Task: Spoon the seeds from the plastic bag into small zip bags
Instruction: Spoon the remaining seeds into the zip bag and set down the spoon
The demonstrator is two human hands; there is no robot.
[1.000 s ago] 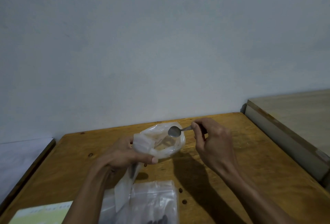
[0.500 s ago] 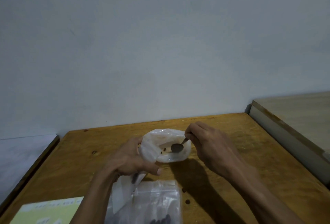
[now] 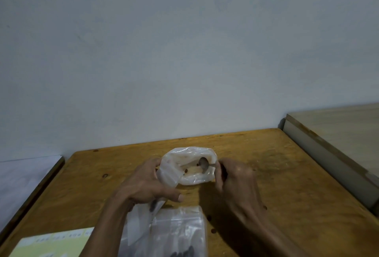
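Two hands frame it at lower centre: we see the left hand (image 3: 149, 183) gripping the plastic bag (image 3: 189, 165) open, while the right hand (image 3: 235, 176) pinches the spoon (image 3: 203, 162), handle running rightward, bowl inside the mouth among seeds (image 3: 186, 171).

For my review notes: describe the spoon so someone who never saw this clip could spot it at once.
Start at the wooden table, then find the white plastic bag held open by the left hand near its middle. The spoon dips into its mouth, pinched by the right hand: the only metal thing there, grey against pale plastic.
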